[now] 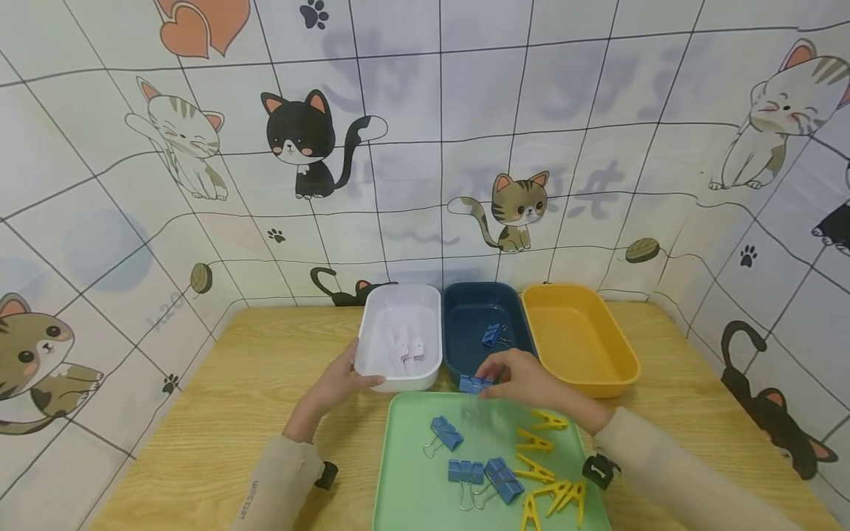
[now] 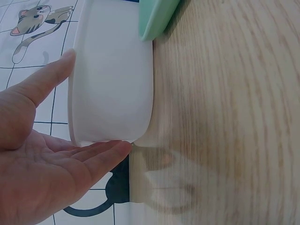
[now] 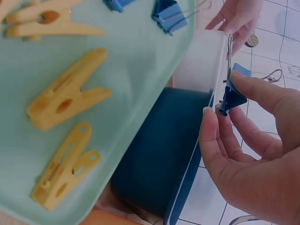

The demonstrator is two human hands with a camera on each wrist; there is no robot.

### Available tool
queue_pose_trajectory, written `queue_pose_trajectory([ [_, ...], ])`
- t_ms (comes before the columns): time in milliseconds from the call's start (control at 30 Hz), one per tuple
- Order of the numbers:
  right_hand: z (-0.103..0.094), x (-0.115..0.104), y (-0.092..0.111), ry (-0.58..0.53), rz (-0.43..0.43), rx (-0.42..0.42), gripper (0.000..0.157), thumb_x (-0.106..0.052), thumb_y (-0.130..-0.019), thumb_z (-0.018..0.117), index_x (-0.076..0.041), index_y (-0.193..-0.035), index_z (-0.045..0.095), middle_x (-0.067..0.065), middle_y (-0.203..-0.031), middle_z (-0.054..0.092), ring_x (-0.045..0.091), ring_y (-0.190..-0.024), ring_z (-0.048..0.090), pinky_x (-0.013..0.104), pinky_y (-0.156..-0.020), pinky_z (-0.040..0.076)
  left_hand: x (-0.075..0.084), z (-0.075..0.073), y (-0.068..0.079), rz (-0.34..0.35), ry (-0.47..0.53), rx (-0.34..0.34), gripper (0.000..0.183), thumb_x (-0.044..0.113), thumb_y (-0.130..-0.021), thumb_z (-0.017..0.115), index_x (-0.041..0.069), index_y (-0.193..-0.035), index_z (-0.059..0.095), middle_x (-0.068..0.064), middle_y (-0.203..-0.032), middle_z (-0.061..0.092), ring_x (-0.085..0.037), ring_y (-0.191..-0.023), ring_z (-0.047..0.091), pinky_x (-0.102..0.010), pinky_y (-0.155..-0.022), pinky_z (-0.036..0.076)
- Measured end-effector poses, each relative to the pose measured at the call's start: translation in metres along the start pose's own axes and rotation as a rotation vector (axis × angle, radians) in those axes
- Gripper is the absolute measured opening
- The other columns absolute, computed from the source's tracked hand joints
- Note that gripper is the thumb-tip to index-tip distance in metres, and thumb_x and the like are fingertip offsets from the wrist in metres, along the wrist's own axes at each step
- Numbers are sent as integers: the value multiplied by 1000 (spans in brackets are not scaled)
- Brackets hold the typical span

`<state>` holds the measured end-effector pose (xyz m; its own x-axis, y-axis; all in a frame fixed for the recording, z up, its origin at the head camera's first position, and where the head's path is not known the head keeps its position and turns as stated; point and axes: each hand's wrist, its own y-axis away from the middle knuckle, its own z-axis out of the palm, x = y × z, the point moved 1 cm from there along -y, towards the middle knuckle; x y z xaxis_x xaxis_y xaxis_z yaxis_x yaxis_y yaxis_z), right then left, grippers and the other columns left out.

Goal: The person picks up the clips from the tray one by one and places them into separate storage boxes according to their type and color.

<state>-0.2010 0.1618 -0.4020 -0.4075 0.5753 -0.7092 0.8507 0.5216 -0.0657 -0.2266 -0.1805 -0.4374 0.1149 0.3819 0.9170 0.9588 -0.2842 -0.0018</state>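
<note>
My right hand (image 1: 521,376) pinches a blue binder clip (image 1: 473,384) between thumb and fingertips, above the near end of the dark blue bin (image 1: 465,354). The right wrist view shows that binder clip (image 3: 233,93) with its wire handles spread outward. At the white bin (image 1: 405,383), my left hand (image 1: 335,380) touches the near left corner, its fingers fairly straight along the outside and the thumb at the front. Blue binder clips (image 1: 446,433) and yellow clothespins (image 1: 534,469) lie on the green tray (image 1: 412,487). Another blue binder clip (image 1: 492,335) is inside the dark blue bin.
Several white clips (image 1: 401,350) are in the white bin. To the right of the dark blue bin stands a yellow bin (image 1: 578,332). All three bins stand side by side on the wooden table (image 1: 252,369), near the cat-patterned wall (image 1: 412,184) and behind the tray.
</note>
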Motion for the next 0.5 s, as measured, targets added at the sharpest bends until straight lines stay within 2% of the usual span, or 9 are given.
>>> queue_pose_trajectory([
  [233,-7,3,-5,26,8,38,24,-19,-82,81,-7,-101,72,-2,-90,66,12,-76,62,28,-69,53,-1,1,-1,-12,-7,6,95,7,-86,76,6,-158,15,-25,-154,33,-44,-135,39,-57,-111,32],
  [500,-12,1,-11,28,36,91,24,-16,-81,82,-4,-99,72,-1,-85,65,13,-70,60,28,-66,53,-2,1,-2,23,-3,-8,93,5,-86,76,6,-158,16,-25,-153,35,-44,-133,41,-58,-109,34],
])
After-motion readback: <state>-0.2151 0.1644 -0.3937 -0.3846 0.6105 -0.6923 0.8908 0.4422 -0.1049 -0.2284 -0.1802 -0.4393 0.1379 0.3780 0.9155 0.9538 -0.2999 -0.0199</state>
